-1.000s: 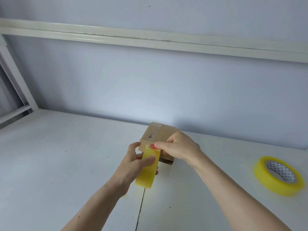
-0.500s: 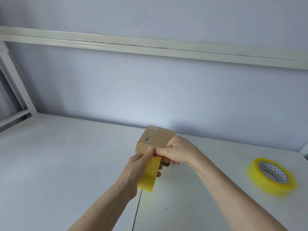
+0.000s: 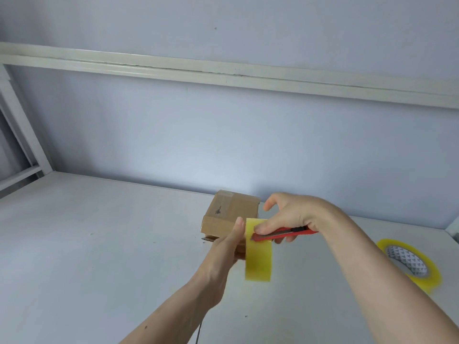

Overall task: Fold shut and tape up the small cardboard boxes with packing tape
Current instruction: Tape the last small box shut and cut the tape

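Now the cutting step — the left hand (image 3: 224, 247) pinches a yellow tape strip (image 3: 258, 256) just in front of the small box (image 3: 229, 214). Fingers of the right hand (image 3: 289, 216) curl round a red knife (image 3: 283, 234), touching the strip's top. Next, I think, comes pressing the tape flat — carefully.

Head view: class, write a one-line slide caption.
Left hand holds a yellow tape strip; right hand grips a red utility knife by a cardboard box.

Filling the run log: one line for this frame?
step: tape strip cut | left hand: holds strip | right hand: grips red utility knife | box: on table | tape roll: idle
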Demonstrator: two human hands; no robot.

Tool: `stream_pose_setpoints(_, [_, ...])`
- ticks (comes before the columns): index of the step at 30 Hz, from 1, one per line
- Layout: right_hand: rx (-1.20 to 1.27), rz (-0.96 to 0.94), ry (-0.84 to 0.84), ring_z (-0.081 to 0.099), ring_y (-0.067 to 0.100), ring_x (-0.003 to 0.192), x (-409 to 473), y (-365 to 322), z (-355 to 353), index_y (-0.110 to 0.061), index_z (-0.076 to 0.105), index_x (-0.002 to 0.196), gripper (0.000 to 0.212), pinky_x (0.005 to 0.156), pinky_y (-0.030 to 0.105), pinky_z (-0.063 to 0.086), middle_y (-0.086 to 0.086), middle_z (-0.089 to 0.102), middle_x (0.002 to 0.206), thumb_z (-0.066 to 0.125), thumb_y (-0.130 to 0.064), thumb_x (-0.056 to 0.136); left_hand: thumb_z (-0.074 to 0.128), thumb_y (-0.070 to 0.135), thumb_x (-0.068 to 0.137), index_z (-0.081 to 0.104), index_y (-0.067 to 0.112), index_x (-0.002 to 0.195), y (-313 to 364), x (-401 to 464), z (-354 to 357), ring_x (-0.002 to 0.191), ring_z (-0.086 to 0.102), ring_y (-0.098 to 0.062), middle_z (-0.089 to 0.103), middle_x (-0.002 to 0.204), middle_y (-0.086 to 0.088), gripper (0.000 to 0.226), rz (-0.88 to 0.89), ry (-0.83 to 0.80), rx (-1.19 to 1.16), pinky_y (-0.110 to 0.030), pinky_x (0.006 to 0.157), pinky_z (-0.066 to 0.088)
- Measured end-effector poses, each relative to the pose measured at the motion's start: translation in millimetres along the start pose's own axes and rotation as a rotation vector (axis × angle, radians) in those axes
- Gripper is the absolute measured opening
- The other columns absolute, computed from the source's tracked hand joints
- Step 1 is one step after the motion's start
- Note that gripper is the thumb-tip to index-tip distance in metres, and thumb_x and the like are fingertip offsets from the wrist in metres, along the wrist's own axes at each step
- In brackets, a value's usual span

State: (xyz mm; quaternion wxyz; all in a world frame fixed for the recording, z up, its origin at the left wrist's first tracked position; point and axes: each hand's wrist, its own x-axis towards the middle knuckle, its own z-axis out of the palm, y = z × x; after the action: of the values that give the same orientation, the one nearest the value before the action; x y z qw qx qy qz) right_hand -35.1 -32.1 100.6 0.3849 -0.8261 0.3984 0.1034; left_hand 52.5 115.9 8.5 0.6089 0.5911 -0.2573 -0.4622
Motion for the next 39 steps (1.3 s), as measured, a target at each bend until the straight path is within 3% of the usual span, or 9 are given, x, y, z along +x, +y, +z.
stream_pose_setpoints(5, [-0.565,0.167,0.129,0.066,0.023,0.076,5,-6,-8,-0.011,0.043,0.123,0.07,0.068,0.031,0.052,-0.001,0.065,0.083,0.085,-0.036,0.073,0.052,0.045,0.1,0.068,0.012,0.098,1,20,-28,0.084,0.06,-0.017,0.07,0.092,-0.003,0.037,0.124,0.388,0.045,-0.031,0.08,0.047])
stream_pose_setpoints(9, [-0.905,0.251,0.185,0.065,0.02,0.096,32,-5,23,-0.011,0.043,0.133,0.063,0.07,0.025,0.046,-0.004,0.054,0.099,0.078,-0.023,0.082,0.053,0.033,0.102,0.061,0.021,0.108,-3,60,-58,0.091,0.056,-0.003,0.062,0.114,0.0,0.016,0.149,0.568,0.097,-0.025,0.072,0.041])
stream_pose_setpoints(16, [-1.122,0.233,-0.012,0.066,0.025,0.11,83,6,73,-0.017,0.067,0.123,0.036,0.092,0.036,0.051,0.0,0.065,0.122,0.06,-0.008,0.089,0.042,0.041,0.106,0.03,0.037,0.155,-2,120,-90,0.133,0.035,-0.002,0.035,0.148,0.016,0.05,0.155,0.222,0.22,-0.024,0.106,0.025])
stream_pose_setpoints(21, [-0.953,0.05,0.046,0.062,0.026,0.107,57,-30,54,-0.013,0.064,0.108,0.016,0.082,0.03,0.046,0.004,0.064,0.121,0.055,-0.008,0.095,0.051,0.036,0.101,0.033,0.037,0.154,-7,139,-81,0.125,0.053,-0.007,0.053,0.137,0.022,0.056,0.028,0.087,0.191,-0.025,0.099,0.04])
stream_pose_setpoints(25, [-0.678,-0.102,0.382,0.047,0.024,0.069,65,-48,16,-0.014,0.039,0.07,0.026,0.056,0.029,0.03,0.002,0.046,0.075,0.045,-0.002,0.092,0.043,0.03,0.106,0.038,0.036,0.146,-18,133,-71,0.115,0.06,-0.01,0.06,0.128,0.017,0.041,-0.019,0.101,0.092,-0.03,0.097,0.049])
stream_pose_setpoints(28, [-0.53,-0.127,0.392,0.054,0.031,0.09,102,-44,30,-0.015,0.051,0.086,0.018,0.058,0.032,0.031,0.004,0.056,0.089,0.039,-0.007,0.097,0.044,0.031,0.106,0.034,0.034,0.148,-23,133,-69,0.109,0.061,-0.006,0.059,0.126,0.016,0.044,-0.027,0.142,0.046,-0.028,0.092,0.049])
stream_pose_setpoints(31, [-0.497,-0.177,0.39,0.051,0.029,0.122,131,-34,68,-0.013,0.055,0.123,0.031,0.09,0.037,0.038,0.006,0.06,0.129,0.031,-0.025,0.108,0.04,0.031,0.107,0.059,0.029,0.11,-23,139,-66,0.097,0.064,-0.009,0.063,0.126,-0.002,0.019,-0.006,0.168,0.051,-0.027,0.085,0.049])
stream_pose_setpoints(33, [-0.488,-0.207,0.416,0.049,0.027,0.128,140,-35,71,-0.017,0.048,0.136,0.036,0.101,0.038,0.034,0.004,0.056,0.138,0.028,-0.03,0.109,0.039,0.04,0.106,0.059,0.036,0.106,-26,141,-63,0.105,0.06,-0.006,0.055,0.128,0.006,0.02,0.013,0.211,0.088,-0.024,0.083,0.048])
stream_pose_setpoints(39, [-0.612,-0.262,0.292,0.038,0.026,0.128,160,-16,50,-0.025,0.05,0.134,0.04,0.1,0.042,0.035,-0.004,0.047,0.144,0.022,-0.037,0.108,0.043,0.035,0.105,0.057,0.036,0.118,-34,143,-62,0.109,0.065,-0.012,0.065,0.124,0.001,0.019,0.018,0.196,0.003,-0.03,0.087,0.052])
